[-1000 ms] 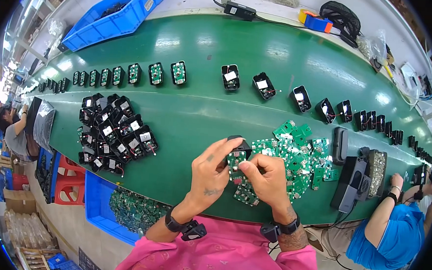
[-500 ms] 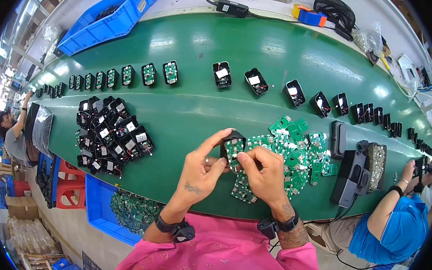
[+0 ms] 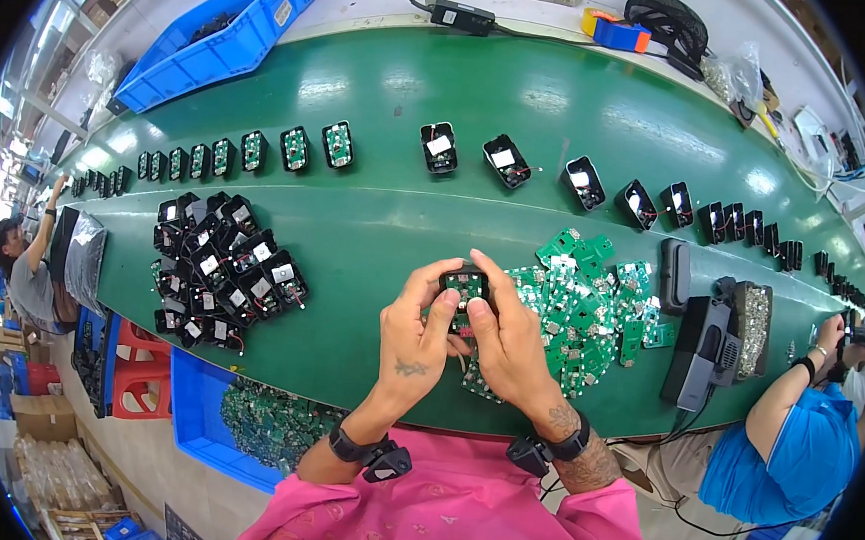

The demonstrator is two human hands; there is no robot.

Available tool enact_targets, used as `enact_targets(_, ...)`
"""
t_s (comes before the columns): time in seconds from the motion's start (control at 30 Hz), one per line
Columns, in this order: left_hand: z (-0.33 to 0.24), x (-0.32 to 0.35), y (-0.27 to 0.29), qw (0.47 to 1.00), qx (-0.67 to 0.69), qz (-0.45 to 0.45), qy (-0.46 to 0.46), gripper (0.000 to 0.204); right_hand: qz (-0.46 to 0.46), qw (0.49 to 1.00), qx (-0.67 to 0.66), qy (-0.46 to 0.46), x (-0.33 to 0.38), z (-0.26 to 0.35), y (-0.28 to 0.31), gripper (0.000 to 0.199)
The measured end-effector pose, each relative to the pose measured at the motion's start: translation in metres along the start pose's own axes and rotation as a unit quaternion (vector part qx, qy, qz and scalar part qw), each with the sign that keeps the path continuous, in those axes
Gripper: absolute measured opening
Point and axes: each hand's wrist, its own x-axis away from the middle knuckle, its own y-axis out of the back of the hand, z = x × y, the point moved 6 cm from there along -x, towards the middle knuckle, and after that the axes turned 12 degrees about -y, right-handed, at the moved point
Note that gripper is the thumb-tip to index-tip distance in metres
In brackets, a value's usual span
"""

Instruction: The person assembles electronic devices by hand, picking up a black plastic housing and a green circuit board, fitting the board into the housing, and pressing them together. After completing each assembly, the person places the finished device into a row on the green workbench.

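Observation:
Between my hands is a small black plastic housing (image 3: pixel 449 273) with a green circuit board (image 3: pixel 466 285) in its opening. My left hand (image 3: pixel 412 341) wraps the housing's left side, thumb on the board. My right hand (image 3: pixel 514 351) closes round the right side, its thumb also pressing on the board's face. The fingers under the housing are mostly hidden. Right beside my right hand spreads a pile of loose green circuit boards (image 3: pixel 580 315). To the left lies a heap of black housings (image 3: pixel 222 265) with white-labelled parts and red wires inside.
A row of housings (image 3: pixel 439 148) runs along the green table (image 3: pixel 386 76); those at left hold boards. A blue crate (image 3: pixel 218 39) stands at the far left, a blue bin (image 3: pixel 203 425) of boards below the edge. A grey device (image 3: pixel 699 354) and a co-worker (image 3: pixel 801 446) are at right.
My right hand has moved left from the board's edge to grip the housing's right side. The board now sits in the housing, both thumbs on it.

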Motion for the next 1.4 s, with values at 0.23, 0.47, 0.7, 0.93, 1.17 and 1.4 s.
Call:
enact_targets(0.23,-0.001,0.002,-0.007,0.995,-0.074,0.03,-0.065,0.032,-0.012,1.0,-0.004,-0.01,0.004,-0.003,-0.001,0.041)
enact_targets(0.47,0.007,0.004,-0.004,0.993,-0.085,-0.021,-0.075,0.028,0.01,0.999,-0.031,-0.028,0.001,-0.001,-0.003,0.036)
enact_targets(0.7,-0.012,0.009,-0.012,0.957,-0.192,-0.052,-0.211,0.027,-0.013,0.996,-0.092,0.011,0.004,-0.003,-0.003,0.032)
enact_targets(0.93,-0.015,0.008,-0.016,0.96,-0.196,-0.026,-0.197,0.028,-0.012,0.985,-0.171,-0.016,0.005,-0.008,-0.001,0.03)
enact_targets(1.17,-0.007,-0.003,-0.011,0.975,-0.162,-0.011,-0.151,0.027,-0.051,0.992,-0.119,0.003,-0.001,-0.005,0.001,0.038)
enact_targets(1.4,-0.029,-0.016,-0.012,0.984,0.162,0.05,-0.057,0.03,-0.024,0.98,-0.081,0.18,0.017,0.013,0.017,0.081)
